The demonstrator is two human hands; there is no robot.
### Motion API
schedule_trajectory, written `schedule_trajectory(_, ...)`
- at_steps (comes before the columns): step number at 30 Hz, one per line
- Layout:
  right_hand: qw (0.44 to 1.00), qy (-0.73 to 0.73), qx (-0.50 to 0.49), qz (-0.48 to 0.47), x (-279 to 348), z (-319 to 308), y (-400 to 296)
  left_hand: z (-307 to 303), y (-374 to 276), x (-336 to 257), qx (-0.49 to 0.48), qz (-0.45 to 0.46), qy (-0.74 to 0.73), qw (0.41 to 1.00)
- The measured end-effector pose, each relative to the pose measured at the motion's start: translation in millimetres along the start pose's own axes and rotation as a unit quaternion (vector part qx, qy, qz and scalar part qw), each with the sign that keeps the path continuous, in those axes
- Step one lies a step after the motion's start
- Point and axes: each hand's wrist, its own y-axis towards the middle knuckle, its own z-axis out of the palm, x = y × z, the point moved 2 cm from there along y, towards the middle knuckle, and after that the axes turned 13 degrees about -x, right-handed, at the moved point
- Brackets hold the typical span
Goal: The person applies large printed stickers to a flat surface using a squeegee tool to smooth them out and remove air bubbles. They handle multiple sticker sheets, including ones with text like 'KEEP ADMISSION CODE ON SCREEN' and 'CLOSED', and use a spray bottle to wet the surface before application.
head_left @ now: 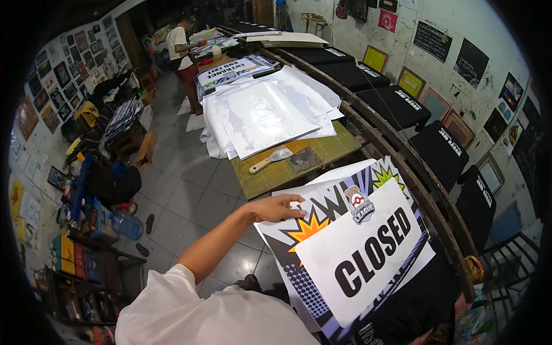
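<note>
My left hand (286, 208) grips the upper left edge of a colourful printed sign (366, 254) marked "CLOSED", its thumb over the front. More white sheets show behind and beneath the sign, which lies tilted over a black cloth item (414, 297). A bit of skin at the bottom edge, right of the sign, may be my right hand (423, 338); its grip is hidden. Beyond the sign, a putty knife (271, 160) with a wooden handle and a dark flat plate (304, 159) rest on a green cutting mat (254, 183). Large white sheets (267, 116) are piled on the mat's far part.
Black padded boards (439, 148) with white print line metal rails (384, 129) at the right. More printed signs (233, 71) lie beyond the white sheets. Another person (179, 47) stands at the far end of the worktable. A water jug (126, 225) and sandals are on the tiled floor at left.
</note>
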Motion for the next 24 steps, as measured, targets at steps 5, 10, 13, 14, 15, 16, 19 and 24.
schedule_trajectory(5,0.993,0.025,-0.106,-0.037,46.7,-9.2,-21.5,-68.7,-24.9,-3.9,-0.072,0.058,-0.147,0.985)
schedule_trajectory(10,0.988,0.101,-0.050,-0.108,106.0,44.3,-98.6,-162.4,-71.7,36.5,-0.249,0.108,-0.243,0.931)
schedule_trajectory(13,0.941,0.104,-0.033,-0.321,140.1,109.0,-179.0,-207.9,-99.7,80.1,-0.326,0.122,-0.310,0.885)
schedule_trajectory(14,0.944,0.054,0.024,-0.326,146.6,125.1,-201.5,-215.8,-101.8,93.1,-0.338,0.126,-0.332,0.872)
schedule_trajectory(15,0.920,0.031,0.010,-0.391,135.7,153.1,-215.5,-225.8,-101.2,105.4,-0.342,0.131,-0.352,0.861)
schedule_trajectory(16,0.888,0.009,0.069,-0.454,121.8,183.3,-224.9,-236.6,-104.6,121.5,-0.357,0.124,-0.360,0.853)
schedule_trajectory(19,0.806,-0.314,0.163,-0.474,95.8,233.2,-266.1,-267.5,-105.7,164.8,-0.409,0.141,-0.381,0.817)
schedule_trajectory(24,0.889,-0.149,0.076,-0.427,207.5,194.0,-343.0,-336.1,-133.0,214.1,-0.434,0.135,-0.376,0.808)
